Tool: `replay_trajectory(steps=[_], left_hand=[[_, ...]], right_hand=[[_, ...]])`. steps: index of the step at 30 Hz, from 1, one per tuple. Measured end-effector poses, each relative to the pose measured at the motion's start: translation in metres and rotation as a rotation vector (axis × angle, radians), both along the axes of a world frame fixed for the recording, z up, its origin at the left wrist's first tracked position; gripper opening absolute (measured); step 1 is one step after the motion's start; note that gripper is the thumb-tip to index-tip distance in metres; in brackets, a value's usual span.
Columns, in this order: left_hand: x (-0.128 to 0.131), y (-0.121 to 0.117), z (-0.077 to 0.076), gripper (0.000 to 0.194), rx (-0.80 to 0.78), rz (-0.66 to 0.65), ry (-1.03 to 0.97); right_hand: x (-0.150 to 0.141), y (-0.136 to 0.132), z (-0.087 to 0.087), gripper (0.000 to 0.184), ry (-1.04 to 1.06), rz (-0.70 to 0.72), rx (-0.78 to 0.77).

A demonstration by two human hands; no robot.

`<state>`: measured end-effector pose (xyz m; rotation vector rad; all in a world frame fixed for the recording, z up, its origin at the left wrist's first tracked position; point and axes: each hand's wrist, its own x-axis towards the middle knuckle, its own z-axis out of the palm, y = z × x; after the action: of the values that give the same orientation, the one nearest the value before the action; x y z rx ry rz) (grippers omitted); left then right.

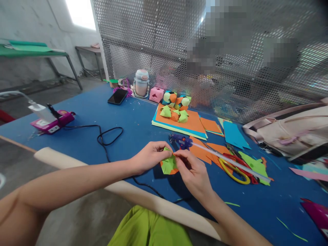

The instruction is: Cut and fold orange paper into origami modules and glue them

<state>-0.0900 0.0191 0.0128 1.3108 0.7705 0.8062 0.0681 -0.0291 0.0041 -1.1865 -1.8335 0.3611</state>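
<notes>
Between my two hands, just above the blue table, is a folded paper piece [167, 165] in light green and orange. My left hand [151, 156] pinches its upper left edge between thumb and fingers. At its upper right, my right hand [192, 171] pinches the paper by a small orange part. Right behind the hands lies a dark blue glue gun [181, 140] with a long clear glue stick [230, 160] sticking out to the right. Red-handled scissors [242, 164] and yellow-handled scissors [232, 172] lie right of my right hand.
Folded green and orange paper pieces [174, 116] rest on stacked coloured sheets [196, 123]. Behind stand paper balls [169, 98], a pink paper box [156, 94] and a bottle [141, 83]. A phone [118, 96], power strip [53, 123] and black cord [101, 136] are left; a bag [282, 130] is right.
</notes>
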Motion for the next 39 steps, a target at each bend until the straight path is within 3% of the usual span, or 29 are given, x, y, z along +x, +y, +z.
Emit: replay_trajectory(steps=[5, 10, 22, 28, 33, 36, 39], left_hand=[[0.000, 0.000, 0.000, 0.012, -0.030, -0.017, -0.024], [0.000, 0.001, -0.001, 0.012, -0.020, -0.012, 0.022], [0.000, 0.000, 0.001, 0.012, 0.179, -0.033, 0.097], [-0.001, 0.000, 0.001, 0.020, 0.236, -0.056, 0.131], [-0.005, 0.001, 0.003, 0.022, 0.291, -0.059, 0.173], [-0.005, 0.000, 0.001, 0.022, 0.366, -0.018, 0.232], [-0.005, -0.002, 0.000, 0.020, 0.484, 0.003, 0.333]], right_hand=[[0.003, 0.001, -0.001, 0.021, -0.201, 0.055, 0.243], [0.004, 0.002, 0.000, 0.022, -0.304, 0.079, 0.326], [-0.002, 0.002, -0.002, 0.004, -0.102, -0.084, 0.060], [0.001, 0.001, -0.005, 0.007, -0.087, -0.030, 0.090], [0.002, 0.000, 0.000, 0.015, 0.078, 0.012, -0.056], [0.001, 0.000, 0.004, 0.004, 0.014, -0.012, -0.065], [0.000, 0.000, 0.006, 0.016, -0.096, -0.008, -0.003]])
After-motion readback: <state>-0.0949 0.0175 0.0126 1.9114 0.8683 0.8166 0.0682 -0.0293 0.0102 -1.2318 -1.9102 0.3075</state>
